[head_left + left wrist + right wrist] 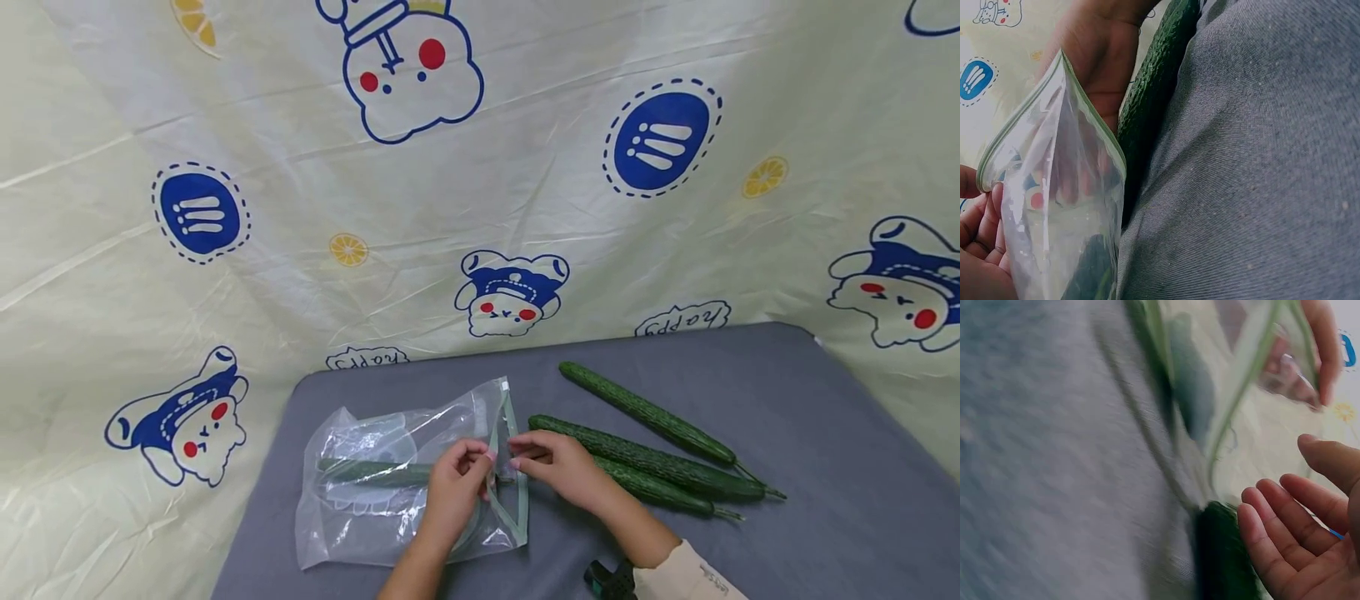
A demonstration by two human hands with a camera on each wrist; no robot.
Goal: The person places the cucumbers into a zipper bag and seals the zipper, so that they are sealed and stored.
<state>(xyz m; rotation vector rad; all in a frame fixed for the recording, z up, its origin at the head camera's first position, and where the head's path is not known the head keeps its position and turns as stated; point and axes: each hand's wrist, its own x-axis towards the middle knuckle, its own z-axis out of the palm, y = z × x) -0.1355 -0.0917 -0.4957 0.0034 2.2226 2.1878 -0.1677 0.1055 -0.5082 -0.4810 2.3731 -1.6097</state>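
A clear zip bag [352, 533] with a green seal strip lies on the table, its mouth facing right and spread apart. Inside it is one cucumber [375, 472]. My left hand [452, 492] pinches the bag's upper layer at the mouth between thumb and fingers; the left wrist view shows this left hand [982, 250] at the green strip. Just right of the mouth is my right hand [566, 471]. In the right wrist view the right hand [1297, 531] has its fingers extended and holds nothing, close beside the end of a loose cucumber [1225, 556].
Right of the bag, three cucumbers lie slanted on the grey table cover [810, 433]: a far cucumber [645, 411], a middle cucumber [652, 457] and a near cucumber [660, 489] partly under my right forearm. A printed curtain [420, 300] hangs behind the table.
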